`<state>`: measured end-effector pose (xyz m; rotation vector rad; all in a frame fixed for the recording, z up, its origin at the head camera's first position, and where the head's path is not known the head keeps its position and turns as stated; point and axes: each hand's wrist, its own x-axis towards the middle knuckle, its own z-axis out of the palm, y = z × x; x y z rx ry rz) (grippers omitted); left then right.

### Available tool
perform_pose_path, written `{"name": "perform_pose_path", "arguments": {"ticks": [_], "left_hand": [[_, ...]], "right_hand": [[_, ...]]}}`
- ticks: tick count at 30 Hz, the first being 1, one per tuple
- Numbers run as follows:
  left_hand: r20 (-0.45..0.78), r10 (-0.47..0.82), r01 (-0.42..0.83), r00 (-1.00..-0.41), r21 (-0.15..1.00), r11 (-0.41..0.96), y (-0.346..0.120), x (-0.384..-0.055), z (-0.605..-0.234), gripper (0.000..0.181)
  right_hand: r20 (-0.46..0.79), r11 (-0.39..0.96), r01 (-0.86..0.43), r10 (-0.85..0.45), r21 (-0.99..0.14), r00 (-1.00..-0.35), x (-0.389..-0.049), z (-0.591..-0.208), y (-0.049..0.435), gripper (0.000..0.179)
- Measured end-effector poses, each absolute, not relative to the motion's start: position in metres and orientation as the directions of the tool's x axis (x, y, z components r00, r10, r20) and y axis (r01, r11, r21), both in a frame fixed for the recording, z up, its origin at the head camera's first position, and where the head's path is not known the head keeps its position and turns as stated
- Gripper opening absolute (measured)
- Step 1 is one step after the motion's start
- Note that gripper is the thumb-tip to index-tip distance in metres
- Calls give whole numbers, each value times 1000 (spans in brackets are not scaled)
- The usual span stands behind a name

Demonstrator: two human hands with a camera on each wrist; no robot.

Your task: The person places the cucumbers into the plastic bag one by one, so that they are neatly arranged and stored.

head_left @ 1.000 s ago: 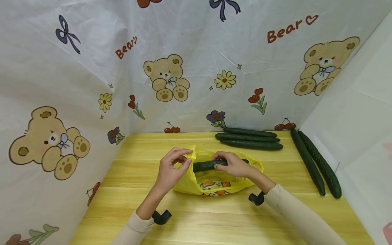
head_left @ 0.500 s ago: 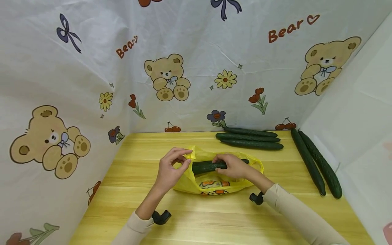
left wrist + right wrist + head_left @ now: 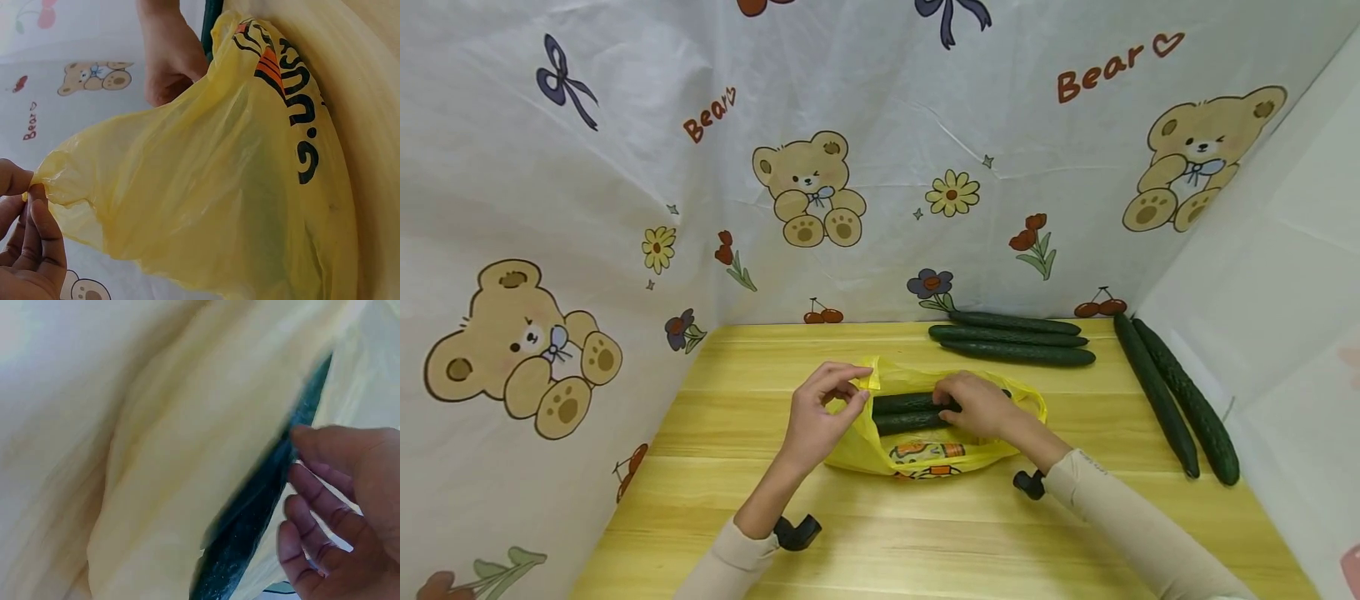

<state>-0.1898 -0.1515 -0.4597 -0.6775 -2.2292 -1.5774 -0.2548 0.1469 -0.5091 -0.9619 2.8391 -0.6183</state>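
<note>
A yellow plastic bag (image 3: 856,446) lies on the table with its mouth spread. My left hand (image 3: 816,421) pinches its left edge between thumb and fingertips; the left wrist view shows the thin plastic (image 3: 187,187) stretched from those fingers. Two dark green cucumbers lie side by side inside, a front cucumber (image 3: 910,422) and a rear cucumber (image 3: 906,403). Over their right part is my right hand (image 3: 977,408), its fingers loosely bent. In the right wrist view the thumb and fingers stand apart beside a cucumber (image 3: 234,544), the fingertips at its edge; the cucumbers' right ends are mostly hidden.
Behind the bag, three cucumbers (image 3: 1015,353) lie roughly parallel near the back wall. Two more cucumbers (image 3: 1187,400) slant along the right wall. A bear-print sheet (image 3: 880,208) encloses the back and left of the wooden table (image 3: 925,533).
The front cucumber has gone down into the bag beside the other one. My right hand has loosened from it and shifted slightly right. My left hand stays at the bag's edge.
</note>
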Motion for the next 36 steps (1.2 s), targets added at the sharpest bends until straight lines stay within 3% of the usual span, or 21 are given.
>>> {"name": "perform_pose_path", "arguments": {"ticks": [11, 20, 28, 36], "left_hand": [[533, 189, 565, -825, 780, 267, -151, -188, -461, 28], [540, 190, 573, -820, 774, 269, -151, -188, -461, 28], [535, 186, 566, -824, 779, 268, -151, -188, -460, 27], [536, 187, 568, -823, 778, 268, -152, -189, -462, 28]], "right_hand": [[26, 716, -545, -596, -436, -803, -259, -507, 164, 17], [28, 743, -479, -529, -468, -848, -257, -501, 195, 14], [106, 732, -412, -428, -542, -898, -267, -514, 250, 13], [209, 794, -348, -279, -499, -937, -278, -530, 296, 18]]}}
